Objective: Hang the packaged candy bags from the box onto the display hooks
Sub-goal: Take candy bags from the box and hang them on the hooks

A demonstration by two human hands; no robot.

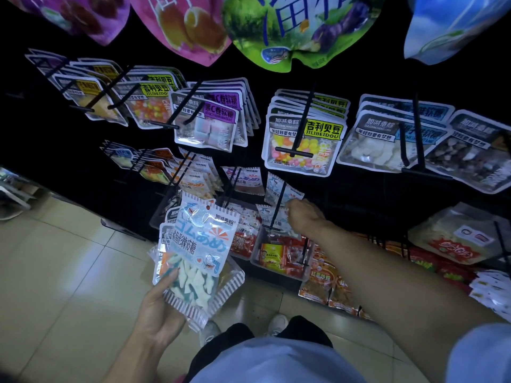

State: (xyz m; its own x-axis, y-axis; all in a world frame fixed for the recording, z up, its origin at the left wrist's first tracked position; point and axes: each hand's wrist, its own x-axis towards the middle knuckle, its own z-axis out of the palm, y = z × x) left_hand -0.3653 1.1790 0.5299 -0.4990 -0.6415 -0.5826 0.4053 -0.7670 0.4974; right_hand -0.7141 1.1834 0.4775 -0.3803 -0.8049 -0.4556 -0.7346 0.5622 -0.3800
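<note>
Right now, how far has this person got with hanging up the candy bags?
Partway. Done: a few shark gummy bags already hang on the lower hook. In hand: the right hand is at that hook with another bag, though its fingers are hidden. Left: the left hand grips a stack of shark bags waiting their turn. The supply box is not in view, so the total remaining is unclear.

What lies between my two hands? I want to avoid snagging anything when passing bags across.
In the head view, between the left hand and right hand lie the shark gummy bags and a bin of red snack packets.
</note>
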